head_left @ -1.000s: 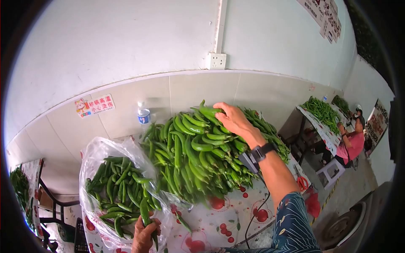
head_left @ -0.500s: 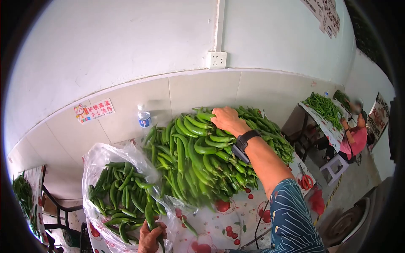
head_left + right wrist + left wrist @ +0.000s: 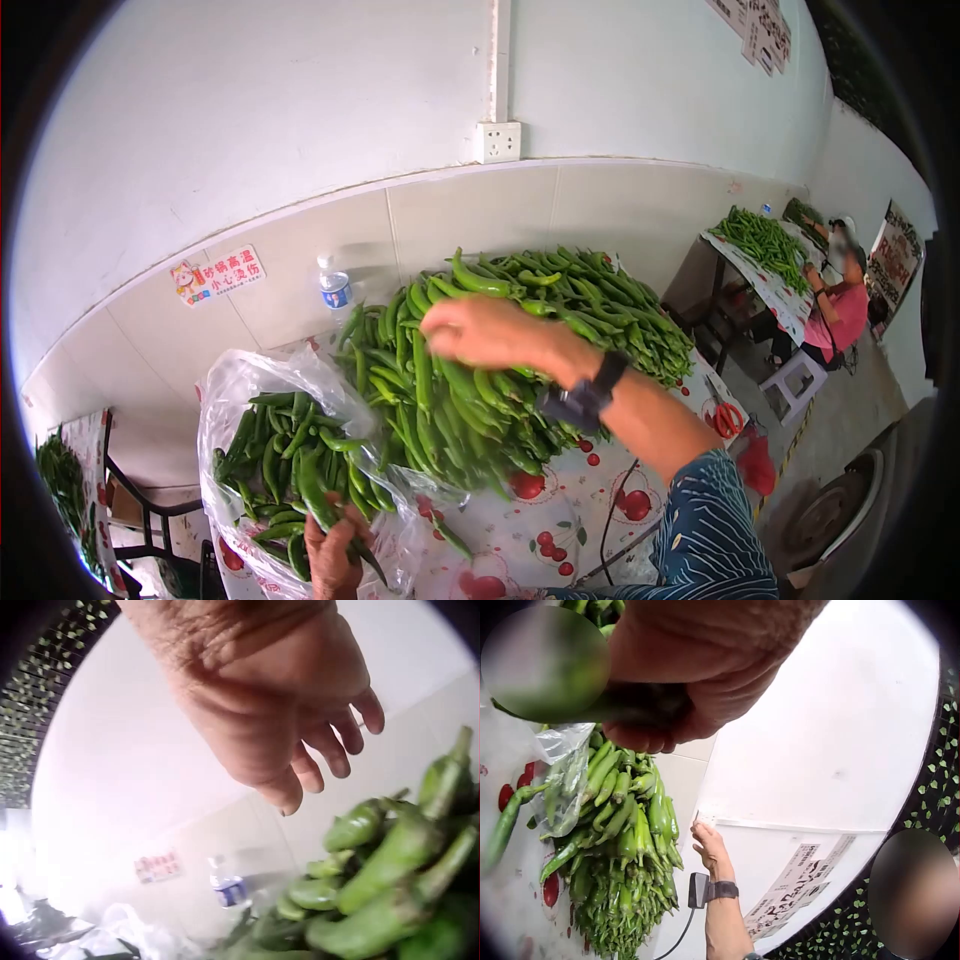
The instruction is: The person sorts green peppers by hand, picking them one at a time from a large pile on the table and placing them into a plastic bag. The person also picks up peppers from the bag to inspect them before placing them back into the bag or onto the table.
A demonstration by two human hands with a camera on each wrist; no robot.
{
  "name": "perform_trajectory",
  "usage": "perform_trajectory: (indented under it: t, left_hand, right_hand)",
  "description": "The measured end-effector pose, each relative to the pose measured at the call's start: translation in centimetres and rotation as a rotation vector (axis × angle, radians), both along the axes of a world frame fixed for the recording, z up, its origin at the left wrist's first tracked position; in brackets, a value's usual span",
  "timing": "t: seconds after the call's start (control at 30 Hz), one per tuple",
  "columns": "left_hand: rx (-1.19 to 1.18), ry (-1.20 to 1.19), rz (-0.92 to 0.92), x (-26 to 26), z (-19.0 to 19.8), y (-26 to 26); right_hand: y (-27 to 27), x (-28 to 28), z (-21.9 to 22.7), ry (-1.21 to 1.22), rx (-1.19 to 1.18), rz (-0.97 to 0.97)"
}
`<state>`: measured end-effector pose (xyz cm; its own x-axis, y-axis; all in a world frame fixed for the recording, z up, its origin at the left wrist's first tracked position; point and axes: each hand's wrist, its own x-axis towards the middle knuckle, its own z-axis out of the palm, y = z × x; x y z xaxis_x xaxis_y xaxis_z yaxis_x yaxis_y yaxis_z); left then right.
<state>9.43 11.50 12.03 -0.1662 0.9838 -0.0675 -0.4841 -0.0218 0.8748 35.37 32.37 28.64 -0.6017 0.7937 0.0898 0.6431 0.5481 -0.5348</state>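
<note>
Hands [image 3: 332, 560] [image 3: 480, 332] are near peppers [image 3: 455, 410]; bag [image 3: 222, 392] beside, bottle [image 3: 334, 287] behind.

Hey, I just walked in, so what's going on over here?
Someone is working through green peppers at a table. Their left hand grips a pepper at the near side of an open plastic bag, which already has peppers inside. Their right hand is empty, above a big heap of peppers beside the bag. A bottle stands behind, near the wall.
</note>
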Motion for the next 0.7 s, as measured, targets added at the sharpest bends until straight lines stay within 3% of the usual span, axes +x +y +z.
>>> perform_trajectory:
  t: [0.1, 0.13, 0.2, 0.3, 0.43, 0.53, 0.63, 0.7]
  left_hand:
    - [0.149, -0.142, 0.129, 2.2, 3.4, 1.6]
    - [0.189, -0.157, 0.141, 2.8, 4.4, 1.9]
    - [0.27, -0.187, 0.131, 3.7, 4.9, 2.3]
    - [0.297, -0.12, 0.07, 5.4, 5.9, 2.1]
    - [0.325, -0.086, 0.039, 5.6, 5.0, 2.3]
    - [0.262, -0.05, 0.107, 7.2, 5.5, 2.0]
    - [0.196, 0.002, 0.115, 6.8, 5.3, 1.7]
    - [0.143, 0.02, -0.016, 5.2, 4.5, 1.6]
  right_hand:
    - [-6.2, -2.7, -4.0, 0.095, -0.257, 0.447]
    - [-8.0, -3.6, -5.1, 0.076, -0.367, 0.542]
    - [-10.8, -5.6, -10.5, 0.265, -0.435, 0.594]
    - [-13.5, -5.9, -11.8, 0.6, -0.673, 0.475]
    - [-14.9, -4.5, -11.4, 0.693, -1.027, 0.304]
    - [-15.7, -3.3, -11.6, 0.694, -1.0, 0.252]
    - [-13.9, 0.1, -9.1, 0.509, -0.694, 0.127]
    - [-12.2, 2.8, -8.3, 0.648, -0.578, -0.055]
